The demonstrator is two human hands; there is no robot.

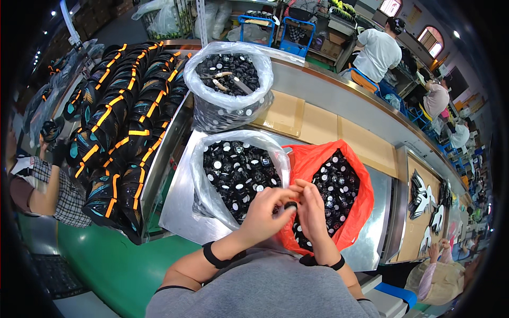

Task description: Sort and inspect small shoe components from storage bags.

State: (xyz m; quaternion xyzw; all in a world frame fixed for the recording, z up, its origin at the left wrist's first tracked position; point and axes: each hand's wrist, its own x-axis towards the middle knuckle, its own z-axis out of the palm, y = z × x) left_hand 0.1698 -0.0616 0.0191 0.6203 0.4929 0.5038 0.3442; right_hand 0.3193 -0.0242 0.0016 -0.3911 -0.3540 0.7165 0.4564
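My left hand (265, 213) is closed, pinching a small round black part (290, 205) between thumb and fingers. Right beside it, my right hand (312, 212) has its fingers bent together, their tips meeting the left fingers; what they hold, if anything, is hidden. Both hands hover over the gap between two open bags. On the left stands a clear plastic bag (202, 197) full of small black parts (233, 172), many with a white round face. On the right, a red plastic bag (361, 212) contains similar black parts (335, 185).
Behind stands another clear bag (212, 98) of black parts, with a tool with tan handles (224, 75) on top. Flat cardboard (318, 124) lies along the bench. Stacked black shoe-like pieces with orange straps (108, 114) fill the left rack. Co-workers (377, 50) sit farther off.
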